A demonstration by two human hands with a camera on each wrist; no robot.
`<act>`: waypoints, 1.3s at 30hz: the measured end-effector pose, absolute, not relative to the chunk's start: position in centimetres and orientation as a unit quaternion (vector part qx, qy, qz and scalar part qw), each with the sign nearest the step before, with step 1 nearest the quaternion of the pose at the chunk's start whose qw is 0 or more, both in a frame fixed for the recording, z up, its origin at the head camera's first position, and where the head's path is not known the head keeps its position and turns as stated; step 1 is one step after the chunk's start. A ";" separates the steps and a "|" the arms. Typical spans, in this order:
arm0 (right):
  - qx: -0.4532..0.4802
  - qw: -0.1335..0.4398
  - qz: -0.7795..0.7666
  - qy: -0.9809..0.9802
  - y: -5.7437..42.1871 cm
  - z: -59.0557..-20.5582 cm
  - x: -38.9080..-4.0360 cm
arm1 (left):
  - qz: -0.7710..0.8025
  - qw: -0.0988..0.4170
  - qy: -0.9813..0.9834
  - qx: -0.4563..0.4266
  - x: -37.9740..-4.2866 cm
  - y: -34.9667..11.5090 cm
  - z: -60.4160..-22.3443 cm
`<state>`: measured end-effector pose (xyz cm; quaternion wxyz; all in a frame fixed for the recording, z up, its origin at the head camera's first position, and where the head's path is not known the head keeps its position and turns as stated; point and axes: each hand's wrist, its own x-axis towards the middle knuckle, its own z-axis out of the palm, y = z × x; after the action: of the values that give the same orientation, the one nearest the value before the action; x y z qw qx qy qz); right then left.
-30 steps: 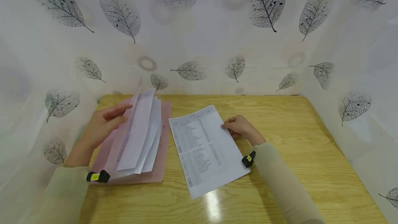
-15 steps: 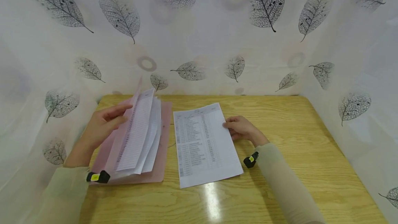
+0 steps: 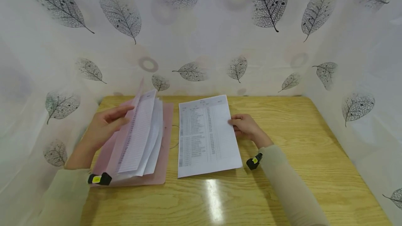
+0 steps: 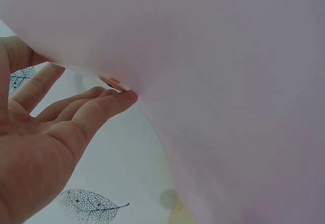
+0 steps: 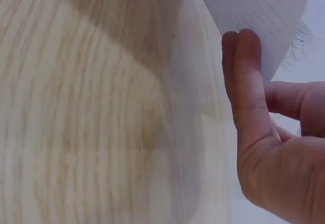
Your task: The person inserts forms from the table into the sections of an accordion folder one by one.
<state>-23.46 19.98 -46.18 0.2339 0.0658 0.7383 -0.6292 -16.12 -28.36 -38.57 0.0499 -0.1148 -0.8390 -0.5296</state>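
Observation:
At the left of the head view lies a pink file folder [image 3: 167, 138], opened, with several printed white sheets [image 3: 142, 138] fanned inside it. My left hand [image 3: 105, 128] holds its raised cover [image 4: 228, 92] by the edge, thumb and fingers on either side. A printed sheet of paper [image 3: 208, 138] is tilted above the table, right of the folder and apart from it. My right hand [image 3: 249, 127] pinches that sheet at its right edge. In the right wrist view the paper [image 5: 254, 10] rises from the fingers, its lower part out of sight.
The wood-grain table [image 3: 292, 142] carries all this. A thin string [image 3: 174, 147] loops out from the folder's right side toward the sheet. White curtains with a leaf print [image 3: 201, 44] close in the back and both sides.
My right hand has turned the sheet more upright and shifted it slightly away from me and to the right. My left hand and the folder stay where they were.

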 end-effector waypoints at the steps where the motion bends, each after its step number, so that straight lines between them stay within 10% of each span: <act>1: 0.065 0.232 -0.632 0.736 20.0 -46.1 -23.5 | -0.530 0.051 -0.839 -0.116 -16.1 -28.4 -38.6; 39: 0.061 0.201 -0.651 0.730 15.2 -45.2 -23.8 | -0.549 0.052 -0.826 -0.117 -15.9 -28.4 -38.3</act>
<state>-23.76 15.22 -45.21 0.2007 0.0610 0.7296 -0.6509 -15.91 -28.39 -38.31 0.0524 -0.1169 -0.8263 -0.5485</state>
